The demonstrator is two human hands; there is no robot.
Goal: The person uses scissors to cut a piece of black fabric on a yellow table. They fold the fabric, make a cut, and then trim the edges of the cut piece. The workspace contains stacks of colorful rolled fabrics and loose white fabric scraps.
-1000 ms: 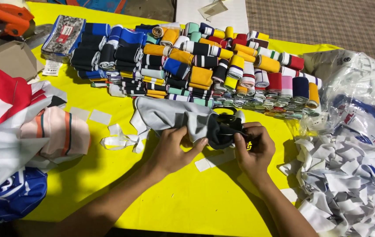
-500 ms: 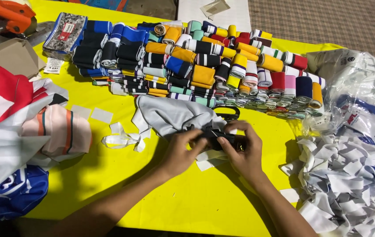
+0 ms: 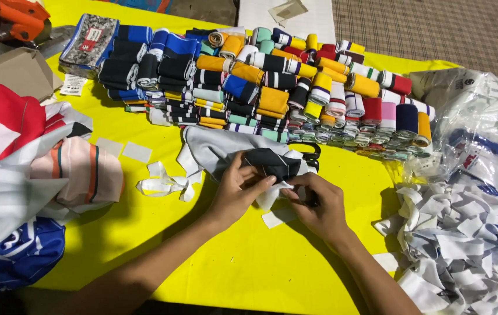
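A grey garment (image 3: pixel 214 149) lies on the yellow table cover (image 3: pixel 243 268) with a black collar piece (image 3: pixel 272 162) on top of it. My left hand (image 3: pixel 237 189) pinches the black collar and a white fabric piece at its edge. My right hand (image 3: pixel 319 204) presses down on the same spot from the right, fingers curled over the cloth. Black scissors (image 3: pixel 313 153) lie just behind the collar, partly hidden.
Rows of rolled striped and coloured knit bands (image 3: pixel 272 81) fill the back. A pile of white fabric scraps (image 3: pixel 464 245) and plastic bags (image 3: pixel 476 111) sit right. Folded shirts (image 3: pixel 21 169) lie left, with a cardboard box (image 3: pixel 16 73) and an orange tool (image 3: pixel 10 17).
Both hands have lowered the black collar from a raised bunch onto the grey garment and now hold it flat near the table.
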